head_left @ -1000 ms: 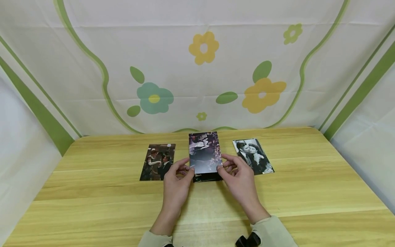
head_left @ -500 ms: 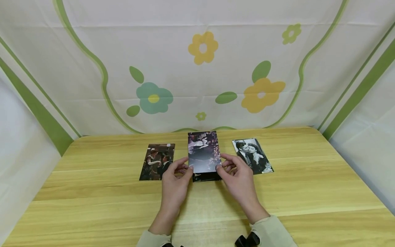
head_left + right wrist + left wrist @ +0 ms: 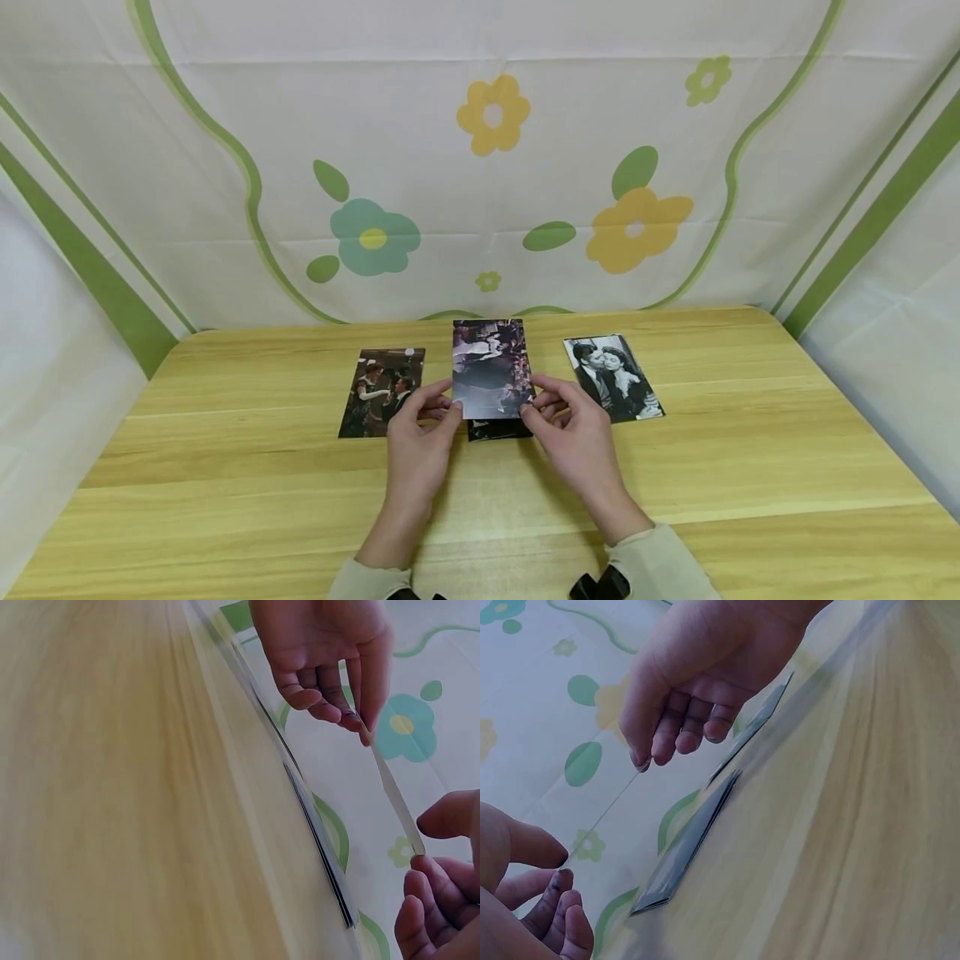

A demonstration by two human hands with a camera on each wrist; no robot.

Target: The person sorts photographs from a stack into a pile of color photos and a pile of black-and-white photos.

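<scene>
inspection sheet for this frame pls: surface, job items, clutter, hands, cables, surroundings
Surface: wooden table, pale grain.
Job's things: lifted photo above a dark stack; colour photo lies to its left, black-and-white photo to its right.
Clutter: nothing seen.
Hands: left hand and right hand pinch the lifted photo's lower corners.
Cables: nothing seen.
Surroundings: flowered cloth backdrop; plain white cloth at both sides.

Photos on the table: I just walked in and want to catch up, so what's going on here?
A person holds one photo up off a small stack in the middle of the wooden table, left hand and right hand pinching its two lower corners. A colour photo lies flat to the left, a black-and-white photo to the right.
</scene>
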